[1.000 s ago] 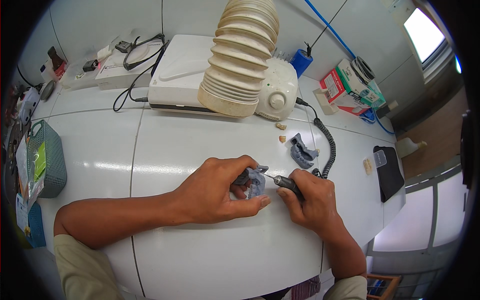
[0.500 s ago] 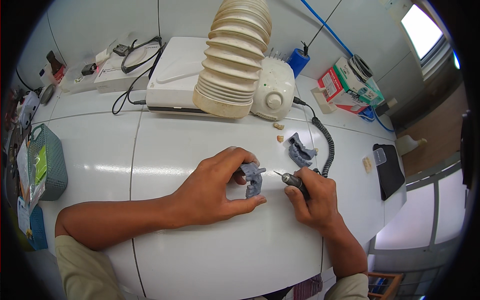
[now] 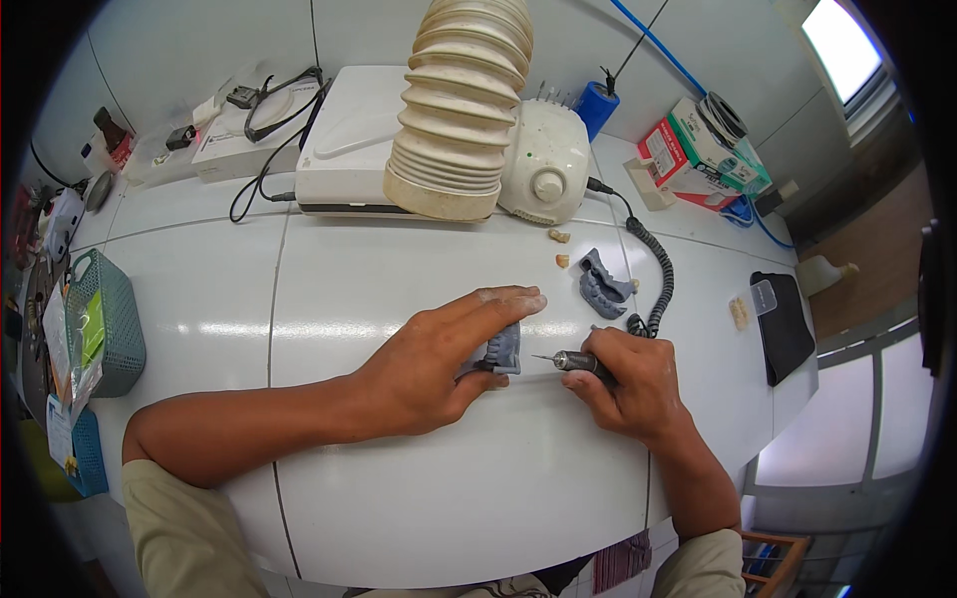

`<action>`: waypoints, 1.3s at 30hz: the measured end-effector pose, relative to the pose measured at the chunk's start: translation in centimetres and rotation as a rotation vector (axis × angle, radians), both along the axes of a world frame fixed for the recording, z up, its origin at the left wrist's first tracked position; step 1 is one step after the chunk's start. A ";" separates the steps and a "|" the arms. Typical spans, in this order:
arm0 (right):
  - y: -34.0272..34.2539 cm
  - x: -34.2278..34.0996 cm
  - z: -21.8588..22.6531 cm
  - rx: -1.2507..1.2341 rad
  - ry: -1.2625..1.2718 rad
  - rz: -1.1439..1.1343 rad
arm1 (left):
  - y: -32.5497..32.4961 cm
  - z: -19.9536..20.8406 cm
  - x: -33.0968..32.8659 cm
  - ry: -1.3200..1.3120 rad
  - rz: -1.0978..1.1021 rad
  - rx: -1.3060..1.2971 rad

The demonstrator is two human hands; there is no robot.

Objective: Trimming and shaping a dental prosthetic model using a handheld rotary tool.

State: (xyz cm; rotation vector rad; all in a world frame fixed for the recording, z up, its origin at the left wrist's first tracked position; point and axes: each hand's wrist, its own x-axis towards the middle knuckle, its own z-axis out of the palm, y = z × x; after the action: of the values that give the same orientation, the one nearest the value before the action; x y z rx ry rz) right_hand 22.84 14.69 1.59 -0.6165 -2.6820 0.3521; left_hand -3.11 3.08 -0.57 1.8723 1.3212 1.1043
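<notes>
My left hand [image 3: 424, 364] is closed round a grey dental model [image 3: 504, 351], fingers over its top and thumb beneath; much of the model is hidden by the hand. In my right hand [image 3: 634, 383] is a dark rotary handpiece [image 3: 581, 363], its thin bur pointing left toward the model with a gap between them. Beyond the right hand, a second grey dental model [image 3: 602, 285] lies on the white table [image 3: 439, 518]. Two small tooth-coloured pieces, one of them a dental piece [image 3: 562, 261], rest just left of that model.
A ribbed suction hose [image 3: 454, 130] hangs over the back. Behind it stand a white machine [image 3: 349, 149] and a control unit [image 3: 546, 164] with a coiled cord [image 3: 653, 259]. A teal basket [image 3: 120, 329] is at left; boxes [image 3: 688, 159] and a black pouch [image 3: 783, 329] are at right.
The model in my left hand has been turned, so a row of teeth now faces the bur. My left fingers have stretched further over it. The handpiece has tilted nearer to level.
</notes>
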 end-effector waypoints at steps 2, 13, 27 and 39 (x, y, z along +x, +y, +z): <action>0.0 0.0 0.0 0.003 0.016 0.010 | 0.1 -0.2 -0.1 0.021 -0.068 0.035; -0.1 -0.2 0.1 0.026 0.000 0.054 | -0.3 -0.1 -0.2 -0.008 -0.082 0.011; -0.4 -0.4 0.4 0.020 -0.061 0.020 | -0.6 -0.4 -0.4 0.022 -0.068 0.037; -0.3 -0.2 0.5 0.024 -0.066 0.015 | -0.4 -0.5 -0.3 0.002 -0.068 -0.022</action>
State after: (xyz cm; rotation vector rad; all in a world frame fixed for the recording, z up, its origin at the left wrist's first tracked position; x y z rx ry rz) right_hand 22.59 14.38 2.08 -0.6121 -2.7506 0.3084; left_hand -3.41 2.64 -1.08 1.8890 1.2560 1.0490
